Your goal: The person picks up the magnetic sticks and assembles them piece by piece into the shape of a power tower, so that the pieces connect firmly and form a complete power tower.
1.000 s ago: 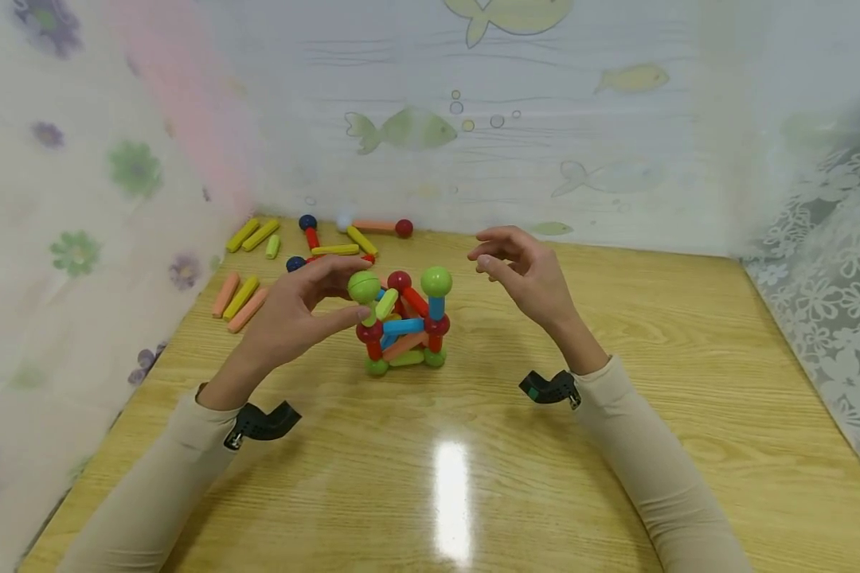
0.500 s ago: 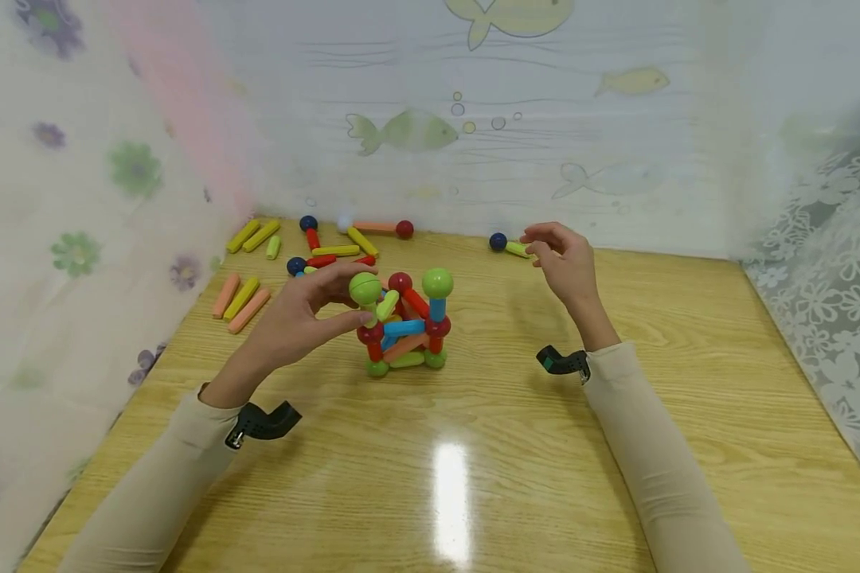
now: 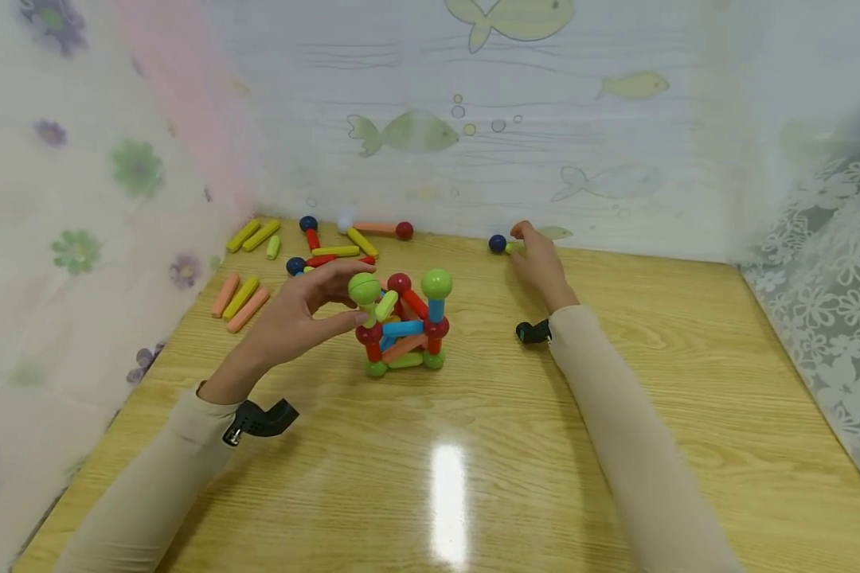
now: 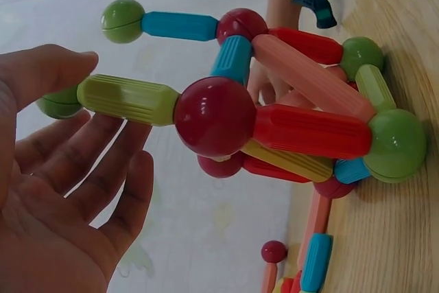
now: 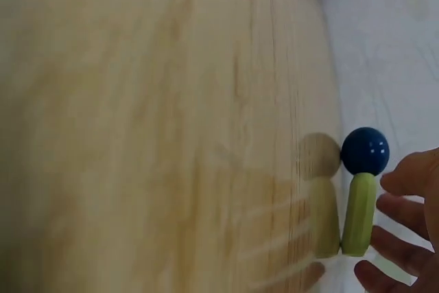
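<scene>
A small frame of magnetic rods and balls [image 3: 404, 327] stands mid-table, with red, blue, green and orange rods. At its upper left, a light green rod [image 4: 129, 99] carries a green ball [image 3: 364, 289]. My left hand [image 3: 297, 314] loosely pinches that rod and ball between thumb and fingers, other fingers spread. At the table's back edge lies a light green magnetic rod [image 5: 359, 214] joined to a dark blue ball [image 5: 365, 151]. My right hand [image 3: 542, 267] reaches over this rod, fingers parted beside it; whether they touch it I cannot tell.
Several loose yellow rods [image 3: 242, 298] and orange rods lie at the back left. Behind the frame are more rods with balls, including an orange rod [image 3: 375, 228] ending in a red ball [image 3: 404, 230]. A printed curtain [image 3: 401, 95] borders the table's back.
My right hand moves right, uncovering the blue ball and green rod, then comes back left and down over the rod. My left hand stays at the frame.
</scene>
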The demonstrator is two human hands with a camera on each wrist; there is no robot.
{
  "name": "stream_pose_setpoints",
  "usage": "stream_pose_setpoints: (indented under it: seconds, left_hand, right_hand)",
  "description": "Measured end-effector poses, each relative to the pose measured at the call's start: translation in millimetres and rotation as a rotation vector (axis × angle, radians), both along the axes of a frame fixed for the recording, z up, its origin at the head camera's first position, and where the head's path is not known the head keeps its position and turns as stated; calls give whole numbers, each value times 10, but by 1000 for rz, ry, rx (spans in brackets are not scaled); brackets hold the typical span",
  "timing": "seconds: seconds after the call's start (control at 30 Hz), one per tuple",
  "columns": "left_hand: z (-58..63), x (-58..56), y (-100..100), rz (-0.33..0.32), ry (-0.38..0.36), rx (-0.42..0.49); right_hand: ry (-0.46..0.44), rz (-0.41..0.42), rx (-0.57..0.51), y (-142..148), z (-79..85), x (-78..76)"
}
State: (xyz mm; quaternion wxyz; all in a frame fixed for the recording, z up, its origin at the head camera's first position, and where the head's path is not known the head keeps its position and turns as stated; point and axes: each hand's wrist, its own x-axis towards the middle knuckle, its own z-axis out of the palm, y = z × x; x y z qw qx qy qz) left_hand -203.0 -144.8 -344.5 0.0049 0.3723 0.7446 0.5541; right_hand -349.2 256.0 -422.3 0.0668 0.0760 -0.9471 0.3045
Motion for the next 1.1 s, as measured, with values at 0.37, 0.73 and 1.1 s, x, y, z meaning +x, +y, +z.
stream_pose_setpoints:
  seconds: [0.37,0.73,1.1]
  left_hand:
    - [-12,-12,12,14,-2,-4]
    - [-48,-31,-3,12,6,-3]
    - [-77,-40,-18,14,3,-100]
  right_hand:
    - [1,-20,-34,-18,-114,-78]
    - [-128,206,-812,-492,120,262]
    - [-66,430,-946,-962,465,523]
